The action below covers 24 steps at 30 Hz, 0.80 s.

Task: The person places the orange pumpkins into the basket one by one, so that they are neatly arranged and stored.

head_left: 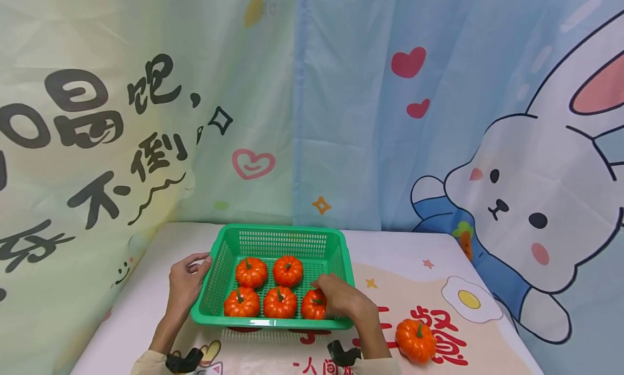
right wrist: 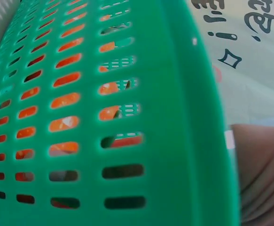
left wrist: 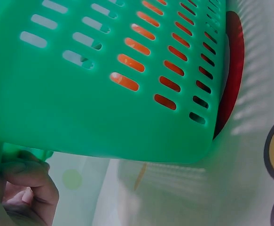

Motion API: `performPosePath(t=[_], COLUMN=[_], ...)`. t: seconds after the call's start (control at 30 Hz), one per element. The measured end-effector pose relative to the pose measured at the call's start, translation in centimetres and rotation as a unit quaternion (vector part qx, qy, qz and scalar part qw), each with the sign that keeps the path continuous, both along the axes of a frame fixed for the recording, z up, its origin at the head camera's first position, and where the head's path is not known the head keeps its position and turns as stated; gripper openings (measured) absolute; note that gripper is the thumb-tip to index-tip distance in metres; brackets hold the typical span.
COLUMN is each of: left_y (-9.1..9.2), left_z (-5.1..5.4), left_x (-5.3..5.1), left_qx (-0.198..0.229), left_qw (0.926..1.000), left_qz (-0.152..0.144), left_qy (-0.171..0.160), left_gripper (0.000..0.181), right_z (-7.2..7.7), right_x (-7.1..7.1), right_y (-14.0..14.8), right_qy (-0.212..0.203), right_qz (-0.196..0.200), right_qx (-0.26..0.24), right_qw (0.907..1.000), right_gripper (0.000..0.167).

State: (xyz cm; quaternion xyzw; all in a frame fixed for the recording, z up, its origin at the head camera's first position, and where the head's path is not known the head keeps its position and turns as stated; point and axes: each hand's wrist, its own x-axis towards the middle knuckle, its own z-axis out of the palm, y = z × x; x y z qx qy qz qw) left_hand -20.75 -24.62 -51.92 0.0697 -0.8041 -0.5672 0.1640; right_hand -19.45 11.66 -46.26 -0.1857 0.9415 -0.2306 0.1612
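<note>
A green plastic basket (head_left: 287, 238) with slotted walls stands on the table, holding several small orange pumpkins with green stems. At its left rim, my left hand (head_left: 186, 283) grips the edge; the left wrist view has the curled fingers (left wrist: 35, 186) against the rim. My right hand (head_left: 343, 298) reaches over the right front corner and holds a pumpkin (head_left: 313, 305) inside, partly covering it. Behind the slotted wall (right wrist: 165, 117) in the right wrist view, most of that hand is hidden. One more pumpkin (head_left: 416, 341) lies outside, to the right of the basket.
The table (head_left: 390, 245) has a printed cloth with a fried egg (head_left: 470, 300) and red characters. A curtain (head_left: 336, 120) with hearts and a cartoon rabbit hangs behind it and along the sides.
</note>
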Motion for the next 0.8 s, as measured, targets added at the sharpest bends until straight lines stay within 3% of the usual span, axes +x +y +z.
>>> performPosePath(t=[0.3,0.57,0.8], left_y=[-0.3,-0.2,-0.1], left_z=[-0.3,-0.3,-0.2], left_x=[0.0,0.1,-0.1], left_qx=[-0.012,-0.018,-0.013], left_qw=[0.9999,0.9998,0.9998], left_qz=[0.005,0.007,0.008], left_qy=[-0.002,-0.008,-0.008], left_gripper=[0.033,0.033,0.033], right_z=[0.9,1.8,2.6], right_x=[1.0,1.5,1.8], right_y=[1.4,2.6,4.0], right_qy=[0.024,0.060,0.068], right_qz=[0.011,-0.009,-0.028], right_qx=[-0.058,-0.098,-0.142], right_qw=[0.9980,0.9934,0.9872], right_gripper=[0.079,0.075,0.074])
